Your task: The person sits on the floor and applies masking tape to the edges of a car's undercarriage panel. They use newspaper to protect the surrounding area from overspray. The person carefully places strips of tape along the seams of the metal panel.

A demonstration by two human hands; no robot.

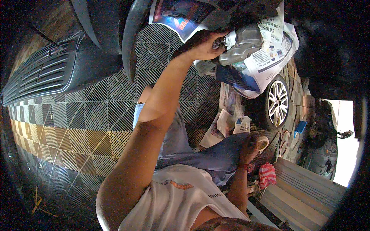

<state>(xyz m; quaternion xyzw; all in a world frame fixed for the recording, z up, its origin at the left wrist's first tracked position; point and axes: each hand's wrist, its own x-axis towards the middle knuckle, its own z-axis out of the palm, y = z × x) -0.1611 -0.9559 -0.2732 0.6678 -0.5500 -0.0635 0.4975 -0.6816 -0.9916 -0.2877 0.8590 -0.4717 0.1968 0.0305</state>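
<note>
A person sits on a ribbed, tiled workshop floor (pixel 88 115) patterned in grey and yellow, viewed from a camera on their own head. Their left hand (pixel 206 46) reaches far up and forward, arm fully extended, to a grey metal car part (pixel 243 46), seemingly a brake caliper, that is masked all around with sheets of newspaper (pixel 269 57). The fingers curl closed at the caliper's left end, touching it and pinching what may be the paper edge or a strip of tape there; exactly what they hold cannot be made out. The caliper lies directly to the right of that grip, its long axis running left to right, slightly tilted.

The right hand (pixel 249 148) is well apart, low beside the person's knee, closed loosely around a pale roll (pixel 263 143), probably masking tape. The left hand is by far the nearer to the caliper.

Above the floor at upper left hangs a dark car bumper with a grille (pixel 42 75). An alloy wheel (pixel 277 103) stands below the masked part, and crumpled paper (pixel 225 125) lies on the floor near the knee.
</note>
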